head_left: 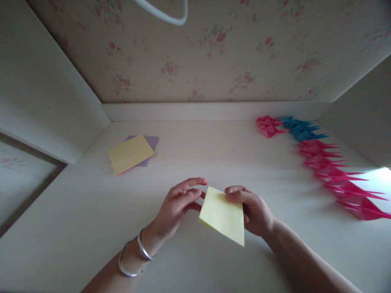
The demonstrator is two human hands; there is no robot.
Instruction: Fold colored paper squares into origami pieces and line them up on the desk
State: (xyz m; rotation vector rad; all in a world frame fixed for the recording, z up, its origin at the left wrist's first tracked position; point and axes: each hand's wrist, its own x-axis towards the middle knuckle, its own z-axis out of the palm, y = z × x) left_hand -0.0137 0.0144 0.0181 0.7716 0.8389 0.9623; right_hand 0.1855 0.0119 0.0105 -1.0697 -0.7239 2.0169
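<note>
A pale yellow square of paper (224, 213) is pinched near its upper right edge by my right hand (255, 209), the thumb on top and the other fingers behind. It is held up, tilted, above the white table. My left hand (180, 203) is at the paper's left corner with its fingers apart. The thumb and index finger do not close on the paper. Some left fingertips reach the paper's left edge and may pass behind it; whether they touch it I cannot tell.
At the left of the white table (195, 154), a yellow paper stack (131, 154) overlaps purple paper (152, 141). To the right are rows of folded paper pieces: pink ones (332, 175) and blue ones (302, 129). A white cable (165, 16) hangs before the floral wall (189, 61).
</note>
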